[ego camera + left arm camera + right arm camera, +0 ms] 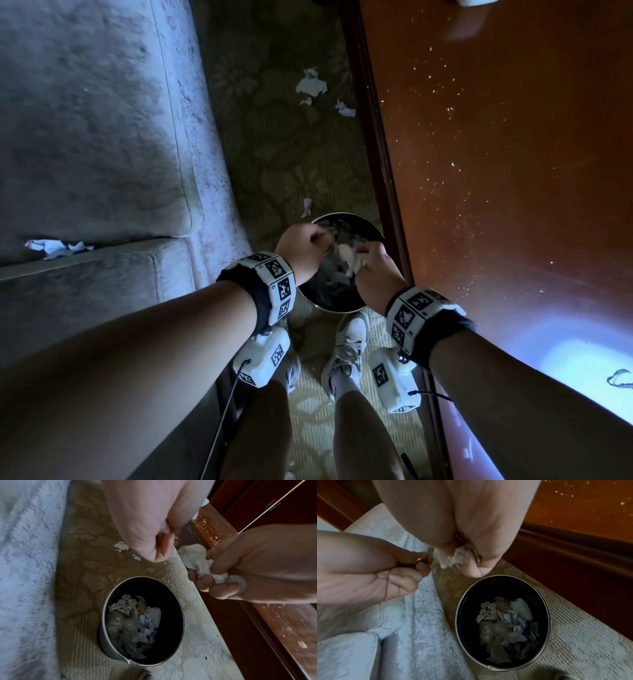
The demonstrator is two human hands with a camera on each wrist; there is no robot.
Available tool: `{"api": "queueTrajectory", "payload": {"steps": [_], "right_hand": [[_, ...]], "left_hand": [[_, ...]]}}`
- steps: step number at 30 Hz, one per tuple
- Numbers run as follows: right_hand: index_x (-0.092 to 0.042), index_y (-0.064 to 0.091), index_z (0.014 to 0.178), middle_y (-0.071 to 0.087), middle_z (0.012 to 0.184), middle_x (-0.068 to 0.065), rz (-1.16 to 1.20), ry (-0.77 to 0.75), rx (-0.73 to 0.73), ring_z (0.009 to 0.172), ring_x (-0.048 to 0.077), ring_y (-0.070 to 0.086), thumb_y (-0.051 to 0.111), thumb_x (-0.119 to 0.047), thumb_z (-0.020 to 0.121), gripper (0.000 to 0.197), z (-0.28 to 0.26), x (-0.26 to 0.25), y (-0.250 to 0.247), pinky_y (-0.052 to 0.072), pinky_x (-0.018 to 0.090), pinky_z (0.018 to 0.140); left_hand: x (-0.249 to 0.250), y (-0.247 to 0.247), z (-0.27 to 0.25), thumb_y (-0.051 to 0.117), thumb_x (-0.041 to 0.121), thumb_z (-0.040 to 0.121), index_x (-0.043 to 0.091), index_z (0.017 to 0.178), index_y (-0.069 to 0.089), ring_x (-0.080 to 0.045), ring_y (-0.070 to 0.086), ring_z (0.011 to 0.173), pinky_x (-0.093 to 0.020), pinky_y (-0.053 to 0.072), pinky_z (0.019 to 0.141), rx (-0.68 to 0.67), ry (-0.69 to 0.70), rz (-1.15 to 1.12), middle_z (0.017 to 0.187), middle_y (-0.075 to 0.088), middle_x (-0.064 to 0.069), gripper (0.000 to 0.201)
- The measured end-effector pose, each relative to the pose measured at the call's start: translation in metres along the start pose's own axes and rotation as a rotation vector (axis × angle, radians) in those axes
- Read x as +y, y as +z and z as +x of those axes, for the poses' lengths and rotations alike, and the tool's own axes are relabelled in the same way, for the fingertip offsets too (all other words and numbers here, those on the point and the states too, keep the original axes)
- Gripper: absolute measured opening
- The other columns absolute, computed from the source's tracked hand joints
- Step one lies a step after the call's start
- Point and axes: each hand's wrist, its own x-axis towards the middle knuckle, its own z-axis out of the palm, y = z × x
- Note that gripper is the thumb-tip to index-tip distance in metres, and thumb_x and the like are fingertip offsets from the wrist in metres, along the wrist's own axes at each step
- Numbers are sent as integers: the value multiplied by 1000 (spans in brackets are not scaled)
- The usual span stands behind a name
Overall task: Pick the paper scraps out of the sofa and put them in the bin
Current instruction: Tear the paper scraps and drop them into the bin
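Overhead, the head view alone shows paper scraps (56, 247) in the sofa (92, 137) seam, while the wrist views show the right hand (254, 566) clutching a crumpled wad (195, 557) above the bin (178, 608) and the left hand (368, 566) clenched empty; no legible writing shows.

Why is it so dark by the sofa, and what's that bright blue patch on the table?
Head view: dim room; the sofa is shadowed, and the patch is glare on the glossy table. Left wrist view: the left hand looms huge and blurry. Right wrist view: the bin looks stretched oval by the wide lens.
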Motion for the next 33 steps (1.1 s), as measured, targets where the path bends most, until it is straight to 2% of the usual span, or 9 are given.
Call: {"api": "queueTrajectory", "payload": {"steps": [5, 7, 10, 15, 19, 22, 26, 29, 33], "right_hand": [[-11, 48, 129, 60, 121, 10, -52, 0, 57, 98, 24, 57, 42, -11, 94, 36, 5, 1, -5, 42, 27, 74], [-11, 51, 127, 62, 115, 9, -82, 5, 86, 99, 26, 59, 43, -16, 96, 32, 6, 2, -5, 40, 24, 71], [-10, 57, 117, 65, 94, 5, -165, 9, 79, 80, 21, 57, 44, -26, 97, 29, 7, 5, -4, 37, 23, 59], [-11, 56, 123, 58, 91, 5, -238, 38, 58, 80, 22, 53, 44, -34, 98, 37, 7, 5, -5, 32, 21, 53], [-14, 53, 128, 64, 112, 6, -185, 79, 72, 102, 24, 60, 55, -43, 90, 47, 1, 2, -6, 43, 26, 74], [-15, 52, 117, 61, 110, 9, -79, 134, 60, 93, 27, 57, 46, -28, 92, 29, 2, -1, -7, 41, 30, 71], [-15, 50, 99, 55, 100, 7, -66, 100, 34, 87, 24, 49, 43, -12, 91, 11, 5, -1, -6, 37, 29, 73], [-14, 48, 99, 51, 95, 1, -72, 71, 32, 83, 20, 49, 43, -7, 90, 13, 3, -1, -4, 36, 28, 71], [-12, 46, 96, 45, 79, -6, -83, 33, 41, 66, 9, 43, 42, 1, 83, 19, 0, -1, -4, 33, 27, 53]], "left_hand": [[0, -1, 2, 50, 20, 94, 6, 96, 68, -28, 61, 74, -39, 49, 70, -14, 8, 12, 85, 68, -16, 22], [-1, -1, 2, 50, 21, 94, 5, 96, 67, -33, 64, 79, -45, 54, 76, -7, 6, 13, 88, 69, -18, 23], [-2, -1, 2, 50, 22, 95, 5, 98, 67, -36, 66, 86, -49, 55, 80, -5, 13, 31, 91, 68, -18, 24], [-4, 0, 5, 51, 21, 94, 4, 98, 66, -24, 59, 73, -44, 53, 76, -12, -5, 13, 74, 61, -8, 24], [-6, 0, 6, 51, 21, 93, 3, 96, 67, -23, 57, 72, -39, 50, 70, 0, 1, 16, 70, 59, -5, 24], [-6, 0, 6, 51, 19, 93, 2, 94, 67, -23, 56, 70, -36, 46, 68, -1, 10, 13, 71, 59, -7, 24], [-8, 1, 4, 51, 19, 92, 3, 90, 66, -23, 55, 68, -35, 45, 66, -3, 12, 36, 64, 55, 0, 22], [-11, 3, 1, 50, 17, 92, 1, 87, 66, -23, 53, 64, -34, 44, 64, 1, 28, 61, 61, 53, 0, 23], [-16, 6, -2, 49, 16, 92, -2, 88, 66, -16, 47, 50, -30, 38, 54, 30, 26, 70, 61, 53, -2, 24]]}}
